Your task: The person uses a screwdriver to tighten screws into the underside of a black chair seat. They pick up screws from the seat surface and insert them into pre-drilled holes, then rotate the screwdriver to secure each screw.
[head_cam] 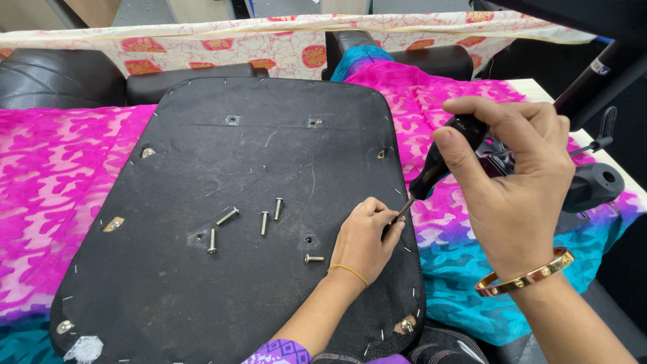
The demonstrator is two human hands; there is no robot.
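The right hand (pixel 519 182) grips a screwdriver (pixel 431 176) by its black handle; the left hand (pixel 364 239) pinches its tip against the black seat base (pixel 168 283). Five loose bolts (pixel 263 222) lie there, in no container

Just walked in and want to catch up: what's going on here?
A person works on the black underside of a chair seat lying on pink cloth. The right hand grips a black-handled screwdriver; the left hand steadies its tip near the seat's right edge. Five loose bolts lie on the seat.
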